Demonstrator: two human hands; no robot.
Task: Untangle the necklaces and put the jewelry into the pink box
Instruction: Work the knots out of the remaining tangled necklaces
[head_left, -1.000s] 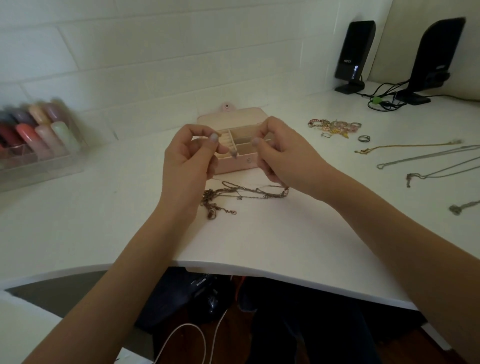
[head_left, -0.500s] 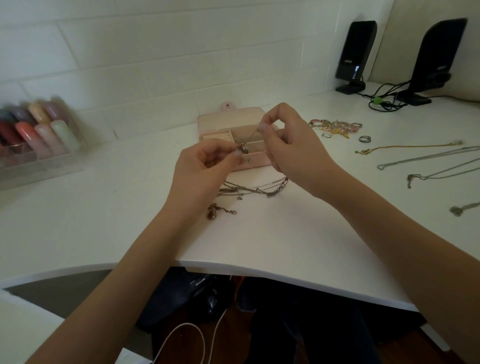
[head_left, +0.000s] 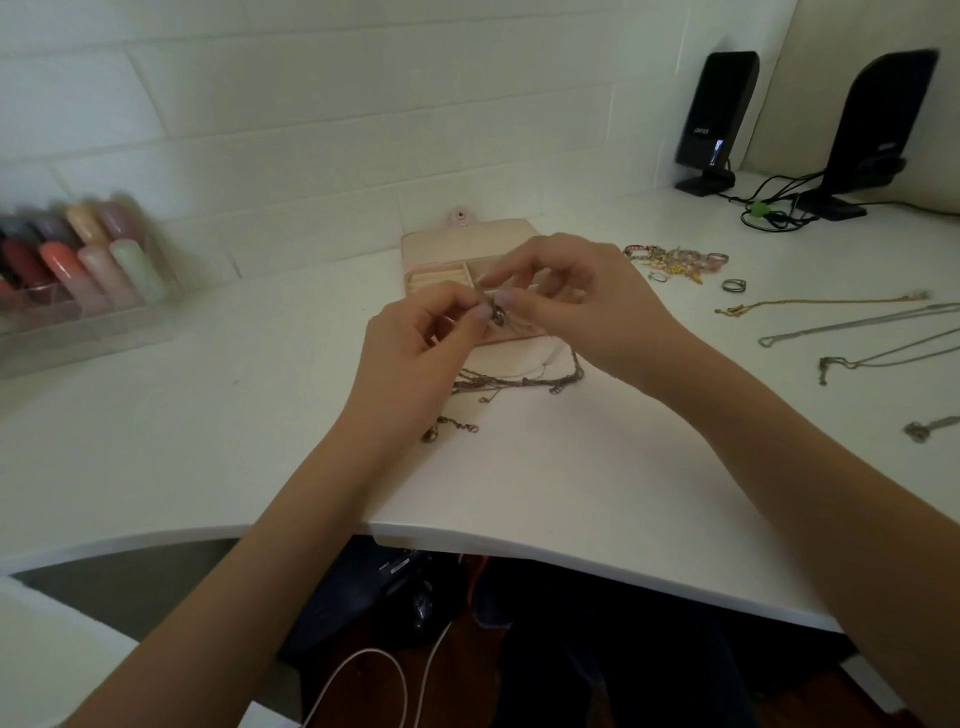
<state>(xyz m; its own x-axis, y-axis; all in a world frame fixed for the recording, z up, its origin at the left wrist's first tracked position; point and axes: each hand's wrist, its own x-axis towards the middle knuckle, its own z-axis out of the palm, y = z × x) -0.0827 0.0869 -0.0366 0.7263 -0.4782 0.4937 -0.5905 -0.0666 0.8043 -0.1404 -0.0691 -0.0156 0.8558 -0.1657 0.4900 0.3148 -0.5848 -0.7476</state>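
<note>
Pinching necklace tangle (head_left: 511, 382) w/ both hands (head_left: 498, 312)

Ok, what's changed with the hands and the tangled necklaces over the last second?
Both hands came together again above the pink box: the left hand dropped lower, and the right hand rose, then came back down to it. Both now pinch the small pendant and its fine chain between them. The tangle of necklaces has shifted slightly. The straightened chains and the rings on the right have not moved.
</note>
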